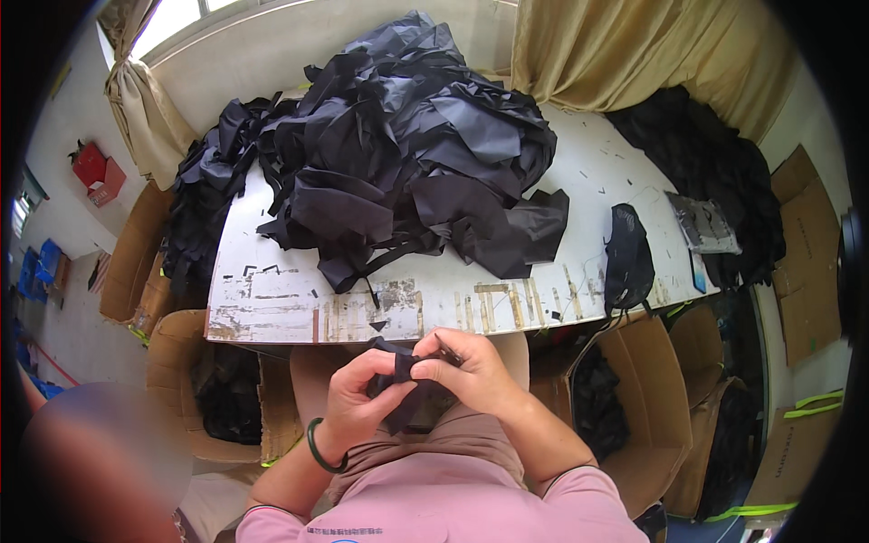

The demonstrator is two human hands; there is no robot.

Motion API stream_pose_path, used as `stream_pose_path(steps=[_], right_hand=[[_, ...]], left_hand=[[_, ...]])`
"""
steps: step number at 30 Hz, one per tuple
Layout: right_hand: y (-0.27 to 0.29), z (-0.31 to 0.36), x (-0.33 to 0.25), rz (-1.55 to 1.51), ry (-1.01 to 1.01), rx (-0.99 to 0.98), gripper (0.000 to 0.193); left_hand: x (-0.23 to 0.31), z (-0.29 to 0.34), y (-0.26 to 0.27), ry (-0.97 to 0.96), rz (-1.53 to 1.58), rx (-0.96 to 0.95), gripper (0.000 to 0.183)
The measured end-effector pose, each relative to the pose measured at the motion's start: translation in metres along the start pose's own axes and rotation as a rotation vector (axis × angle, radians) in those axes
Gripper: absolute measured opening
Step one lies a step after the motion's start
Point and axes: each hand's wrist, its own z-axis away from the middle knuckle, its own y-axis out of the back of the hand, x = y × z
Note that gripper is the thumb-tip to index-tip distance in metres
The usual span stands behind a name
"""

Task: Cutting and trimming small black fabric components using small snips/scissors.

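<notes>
Pink shirt [434, 498] of yours is nearest the camera; above your lap you hold the black piece [405, 366], just before the near edge of the table [584, 181]. Your left hand [358, 389] pinches it between thumb and fingers. Your right hand [475, 371] pinches at its right side and also seems to carry a small dark tool [445, 348], whose kind is not clear.

Judging by this, the step in hand is close finger work on this one piece. Next move would call for a steady left pinch, while the right fingers work finely.

For moving, you have open table top between the pile [398, 154] and the pouch [627, 258], with small scraps on it. Please mind the table edge, near your fingertips, and the right box [647, 407]. At lower left, a blurred person [109, 462] narrows your room.
</notes>
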Motion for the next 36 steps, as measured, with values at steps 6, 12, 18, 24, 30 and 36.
stream_pose_path(steps=[6, 12, 18, 24, 30, 36], right_hand=[[-0.007, -0.006, 0.009, -0.100, -0.039, -0.034, 0.015], [-0.006, -0.010, 0.013, -0.215, 0.023, -0.050, 0.017], [-0.003, -0.004, 0.011, -0.460, -0.197, -0.019, 0.016], [-0.003, 0.001, 0.017, -0.691, -0.376, 0.008, 0.010], [0.007, -0.002, 0.023, -0.879, -0.477, -0.178, 0.018], [0.011, -0.001, 0.003, -0.515, -0.323, -0.028, 0.017]], left_hand=[[0.000, -0.004, 0.009, -0.010, -0.069, 0.007, 0.018], [-0.003, -0.005, 0.012, 0.032, 0.059, 0.051, 0.015], [-0.007, -0.009, 0.012, 0.103, 0.242, -0.035, 0.013], [-0.010, -0.007, 0.004, 0.145, 0.324, -0.031, 0.012], [-0.003, -0.016, 0.004, 0.109, 0.293, -0.185, 0.013], [0.002, -0.013, 0.001, 0.063, 0.264, -0.103, 0.014]])
